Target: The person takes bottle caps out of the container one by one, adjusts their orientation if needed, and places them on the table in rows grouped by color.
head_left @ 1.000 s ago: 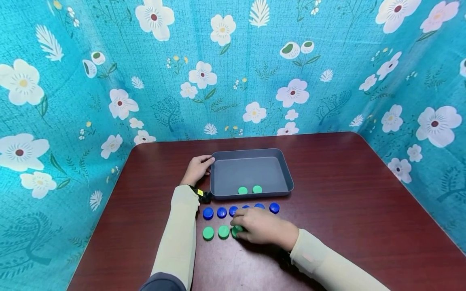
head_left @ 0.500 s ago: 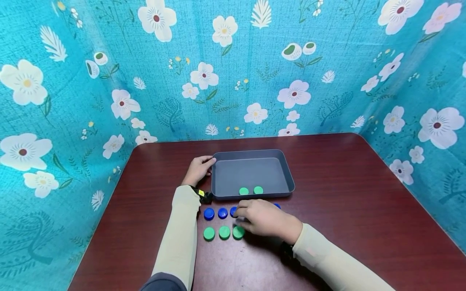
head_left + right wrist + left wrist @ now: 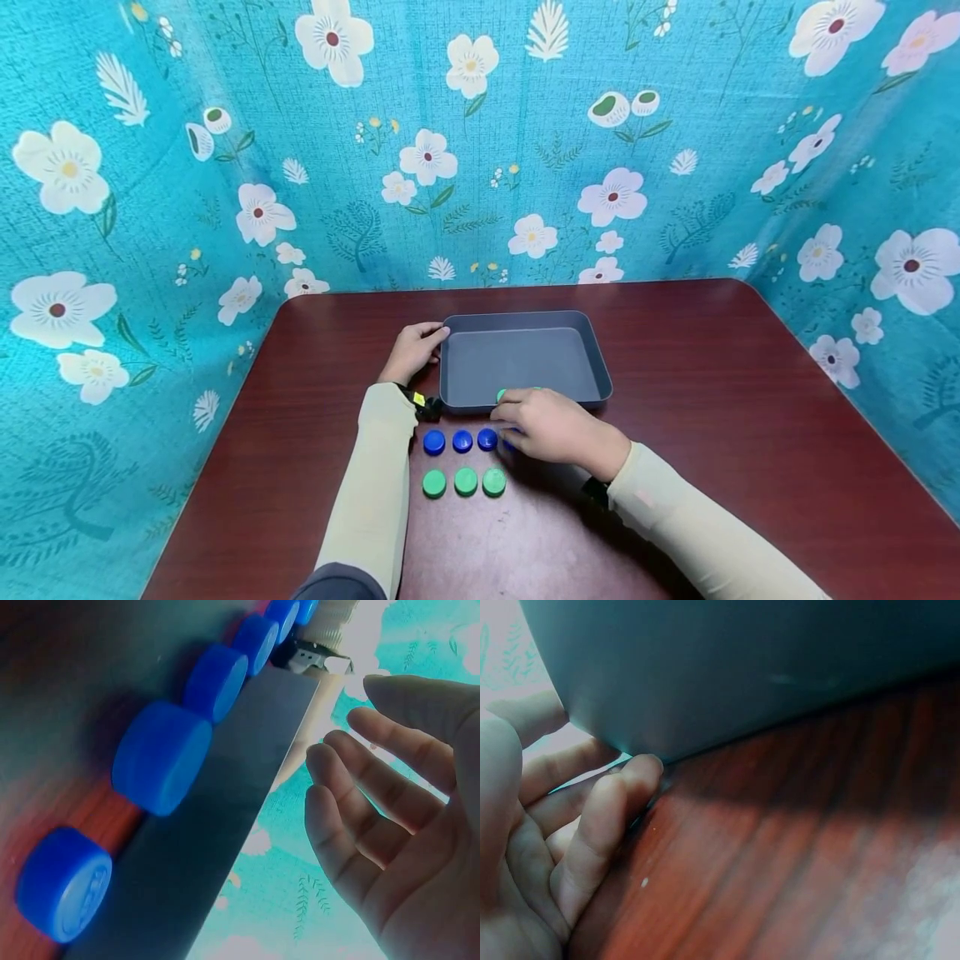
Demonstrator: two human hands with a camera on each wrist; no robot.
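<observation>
My left hand (image 3: 412,350) grips the far left corner of the grey tray (image 3: 525,354), thumb at its rim and fingers curled against the outer wall (image 3: 727,667). Above the tray's front edge hovers my right hand (image 3: 558,425), its fingers loosely bent with nothing between them in the right wrist view. Below it runs a row of blue bottle caps (image 3: 462,441), partly covered by that hand; several show in the right wrist view, the nearest being a blue cap (image 3: 66,883). Three green bottle caps (image 3: 466,482) lie in a second row nearer me. Inside the tray, a green cap (image 3: 501,396) peeks out beside my right hand.
A dark reddish-brown table (image 3: 720,392) bears everything. Behind and beside it hangs a turquoise flowered cloth (image 3: 480,208). A black wrist device (image 3: 429,406) on my left wrist lies close to the tray's near left corner.
My right hand has risen from the third green cap and moved forward, over the blue row to the tray's front edge. That cap stays in its row. The left hand keeps its place.
</observation>
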